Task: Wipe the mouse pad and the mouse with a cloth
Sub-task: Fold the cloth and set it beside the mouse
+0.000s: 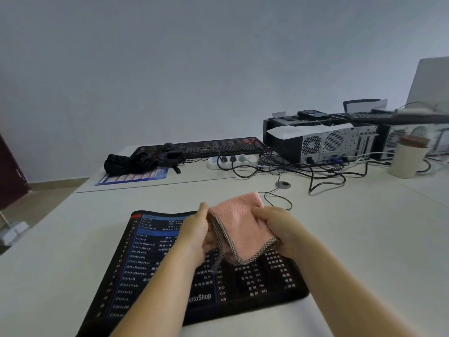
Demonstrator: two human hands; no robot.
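Note:
A pink cloth (239, 218) with a checked border is held up between both hands above the far part of the mouse pad. My left hand (198, 233) grips its left edge and my right hand (278, 226) grips its right side. The black mouse pad (155, 276), printed with keyboard shortcut lists, lies on the white desk below my forearms. No mouse shows; a thin cable (277, 199) curls on the desk just behind the cloth, and whatever lies under the cloth is hidden.
At the back stand a black keyboard (218, 147), a power strip (230, 161) with tangled cables, open computer cases (323, 139) and a cream lidded cup (408, 156). A black bundle (126, 162) rests on a blue sheet at back left. The desk's left edge drops to the floor.

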